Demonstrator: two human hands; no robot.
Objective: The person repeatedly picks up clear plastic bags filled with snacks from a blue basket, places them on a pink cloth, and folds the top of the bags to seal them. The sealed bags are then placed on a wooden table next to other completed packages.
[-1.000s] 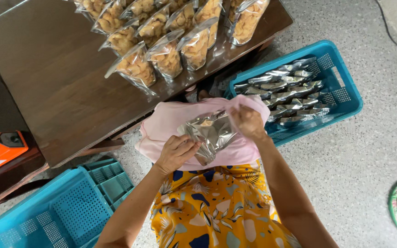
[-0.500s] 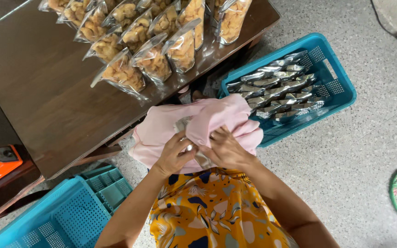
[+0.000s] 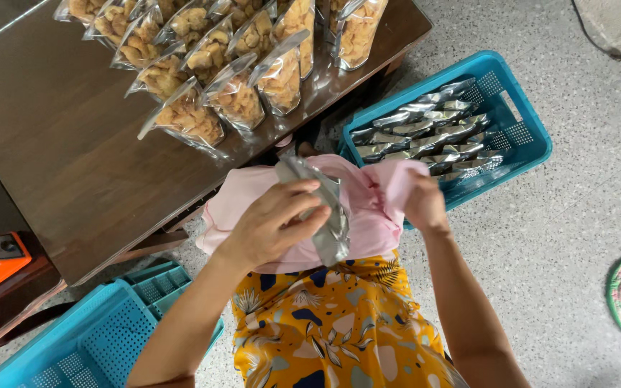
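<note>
At the centre of the frame, the left hand (image 3: 274,223) gripped a silver pouch (image 3: 325,215) in closed fingers while the right hand (image 3: 425,205) pinched pink cloth (image 3: 375,208), apparently wiping it.

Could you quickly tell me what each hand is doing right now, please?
Left hand: closed on a silver pouch.
Right hand: closed on the pink cloth.
</note>
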